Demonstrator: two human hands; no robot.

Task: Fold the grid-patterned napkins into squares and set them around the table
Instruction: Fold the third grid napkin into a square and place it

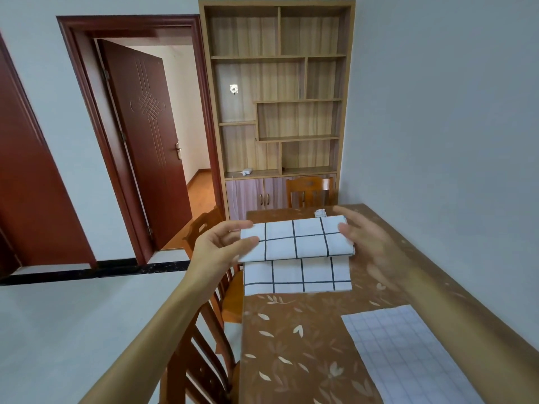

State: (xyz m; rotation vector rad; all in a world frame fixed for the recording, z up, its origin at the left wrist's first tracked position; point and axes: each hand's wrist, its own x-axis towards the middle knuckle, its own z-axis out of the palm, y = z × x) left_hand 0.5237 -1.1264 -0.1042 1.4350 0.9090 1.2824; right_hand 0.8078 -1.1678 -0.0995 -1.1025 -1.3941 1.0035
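With your left hand pinching the left edge and your blurred right hand gripping the right edge of the half-folded napkin mid-frame above the counter, its hanging lower half could slip askew, spoiling the square.

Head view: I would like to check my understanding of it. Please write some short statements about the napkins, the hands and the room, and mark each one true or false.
1. The left hand and the right hand both hold the black-grid napkin. True.
2. The held napkin is already folded into a small square. False: it is a wide rectangle, and a lower layer hangs open below the fold.
3. A second napkin, with a paler grid, lies flat on the table. True.
4. The door is shut. False: it stands open.
5. A wooden chair stands at the far end of the table. True.
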